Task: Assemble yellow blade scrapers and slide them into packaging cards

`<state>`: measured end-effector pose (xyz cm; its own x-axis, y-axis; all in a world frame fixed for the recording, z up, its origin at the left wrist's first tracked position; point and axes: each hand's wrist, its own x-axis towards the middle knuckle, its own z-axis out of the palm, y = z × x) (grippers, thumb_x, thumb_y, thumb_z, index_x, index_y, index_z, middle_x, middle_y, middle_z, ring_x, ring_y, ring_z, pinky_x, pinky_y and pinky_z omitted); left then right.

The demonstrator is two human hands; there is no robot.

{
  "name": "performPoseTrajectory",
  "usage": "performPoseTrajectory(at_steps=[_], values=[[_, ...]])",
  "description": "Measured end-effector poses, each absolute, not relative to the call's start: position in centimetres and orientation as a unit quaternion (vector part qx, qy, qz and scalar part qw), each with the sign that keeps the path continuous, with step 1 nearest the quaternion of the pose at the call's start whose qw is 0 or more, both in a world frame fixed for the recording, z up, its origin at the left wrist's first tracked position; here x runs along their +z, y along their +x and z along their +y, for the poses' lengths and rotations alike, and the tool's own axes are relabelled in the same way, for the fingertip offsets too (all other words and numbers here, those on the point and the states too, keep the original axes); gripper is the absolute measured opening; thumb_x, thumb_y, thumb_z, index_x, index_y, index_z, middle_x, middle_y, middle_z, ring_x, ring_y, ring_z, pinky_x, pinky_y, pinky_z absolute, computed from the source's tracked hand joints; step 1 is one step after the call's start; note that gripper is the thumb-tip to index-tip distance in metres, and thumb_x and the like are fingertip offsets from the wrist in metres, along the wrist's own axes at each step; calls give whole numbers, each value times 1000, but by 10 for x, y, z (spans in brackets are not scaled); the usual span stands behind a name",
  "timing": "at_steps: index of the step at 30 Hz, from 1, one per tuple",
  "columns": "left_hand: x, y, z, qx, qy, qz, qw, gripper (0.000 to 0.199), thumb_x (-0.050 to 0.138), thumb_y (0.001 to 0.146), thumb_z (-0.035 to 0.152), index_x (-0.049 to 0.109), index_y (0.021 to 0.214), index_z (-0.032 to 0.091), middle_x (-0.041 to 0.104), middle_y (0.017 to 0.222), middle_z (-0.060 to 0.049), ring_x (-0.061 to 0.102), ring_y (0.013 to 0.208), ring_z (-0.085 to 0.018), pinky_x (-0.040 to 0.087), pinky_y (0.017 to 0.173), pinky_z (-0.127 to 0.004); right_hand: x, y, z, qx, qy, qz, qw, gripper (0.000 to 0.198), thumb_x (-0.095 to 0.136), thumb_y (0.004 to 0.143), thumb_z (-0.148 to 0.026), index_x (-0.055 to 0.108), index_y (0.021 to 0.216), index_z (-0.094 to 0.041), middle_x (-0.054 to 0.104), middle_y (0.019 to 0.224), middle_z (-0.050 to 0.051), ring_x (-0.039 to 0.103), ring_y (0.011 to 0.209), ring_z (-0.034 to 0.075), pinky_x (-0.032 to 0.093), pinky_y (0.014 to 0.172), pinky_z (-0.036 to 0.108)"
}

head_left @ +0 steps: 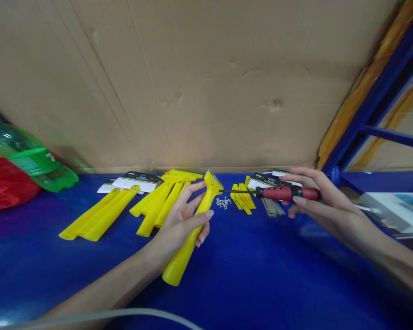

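Observation:
My left hand (pixel 189 215) is closed around a yellow scraper (pixel 186 256), tilted with its head up and a thin metal blade at the top edge. A small screw shows on the scraper's head. In my right hand (pixel 325 195) is a screwdriver (pixel 278 192) with a red and black handle, held level between thumb and fingers. Its dark shaft points left, the tip at or very near the scraper's head; contact I cannot tell. Behind and between the hands lie a small pile of screws (pixel 223 202), several yellow plastic pieces (pixel 242 198) and grey metal blades (pixel 273 207).
Several yellow handles (pixel 101 215) lie at the left on the blue table (pixel 248 275), near black-and-white packaging cards (pixel 137 182). A green bottle (pixel 30 156) leans by a red bag (pixel 8 185). Cardboard (pixel 206 91) stands behind. At right are a blue frame (pixel 358 96) and white box (pixel 395 211).

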<state>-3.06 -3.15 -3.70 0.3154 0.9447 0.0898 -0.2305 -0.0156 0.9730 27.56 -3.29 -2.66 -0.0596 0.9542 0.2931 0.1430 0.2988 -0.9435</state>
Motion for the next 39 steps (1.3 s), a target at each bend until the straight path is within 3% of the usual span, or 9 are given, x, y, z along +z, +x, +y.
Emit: performPoseTrajectory(at_steps=[4, 6, 9, 14, 20, 23, 28, 33, 39], values=[[-37, -30, -32, 474, 530, 337, 617, 51, 77, 90, 20, 46, 130, 27, 62, 95, 3, 54, 40, -2, 43, 37, -14, -28, 273, -30, 335, -464, -638, 515, 43, 71, 92, -59, 58, 115, -25, 68, 62, -3, 65, 50, 18, 56, 49, 30], [-36, -29, -33, 469, 534, 340, 616, 50, 76, 91, 20, 47, 131, 27, 63, 99, 2, 55, 41, -1, 44, 38, -14, -30, 272, -28, 319, -493, -631, 507, 47, 62, 94, -68, 59, 110, -23, 61, 53, -6, 55, 35, 14, 43, 34, 25], [-36, -30, -33, 470, 537, 338, 614, 51, 76, 91, 19, 46, 132, 27, 64, 99, 1, 55, 40, -2, 44, 38, -14, -32, 273, -28, 342, -507, -620, 491, 52, 57, 95, -69, 60, 116, -22, 64, 59, -3, 57, 36, 15, 41, 33, 25], [-41, -31, -30, 482, 532, 332, 612, 54, 78, 89, 20, 46, 132, 27, 60, 84, 7, 55, 39, -4, 42, 36, -14, -30, 276, -32, 362, -442, -646, 506, 57, 82, 83, -44, 56, 131, -30, 76, 117, 6, 72, 63, 17, 62, 61, 34], [-38, -29, -32, 475, 533, 334, 615, 51, 76, 90, 18, 47, 131, 27, 63, 95, 3, 55, 39, -2, 44, 38, -14, -28, 269, -31, 325, -500, -644, 480, 52, 62, 94, -64, 57, 122, -21, 60, 53, -6, 54, 35, 14, 43, 35, 26], [-37, -29, -33, 479, 537, 328, 612, 49, 77, 90, 18, 48, 129, 27, 63, 101, 2, 55, 39, -1, 44, 37, -14, -29, 268, -33, 361, -516, -616, 473, 55, 55, 96, -67, 59, 124, -19, 63, 59, -4, 56, 36, 15, 42, 33, 26], [-37, -31, -32, 477, 536, 329, 614, 51, 76, 91, 18, 47, 131, 28, 64, 98, 2, 55, 39, -1, 44, 38, -14, -29, 277, -35, 362, -451, -646, 499, 58, 84, 82, -45, 56, 131, -30, 73, 118, 6, 67, 61, 14, 57, 52, 29], [-36, -31, -34, 476, 539, 333, 610, 50, 75, 91, 18, 48, 132, 29, 62, 122, -5, 56, 40, 1, 44, 38, -14, -28, 275, -34, 354, -472, -656, 470, 39, 72, 92, -54, 61, 112, -23, 66, 62, -4, 61, 49, 15, 52, 47, 26], [-39, -30, -34, 468, 541, 334, 614, 47, 75, 91, 19, 50, 130, 30, 55, 140, -10, 57, 42, 2, 42, 37, -14, -30, 269, -31, 390, -520, -608, 456, 55, 59, 90, -75, 60, 100, -21, 61, 57, -4, 52, 34, 12, 36, 32, 23]])
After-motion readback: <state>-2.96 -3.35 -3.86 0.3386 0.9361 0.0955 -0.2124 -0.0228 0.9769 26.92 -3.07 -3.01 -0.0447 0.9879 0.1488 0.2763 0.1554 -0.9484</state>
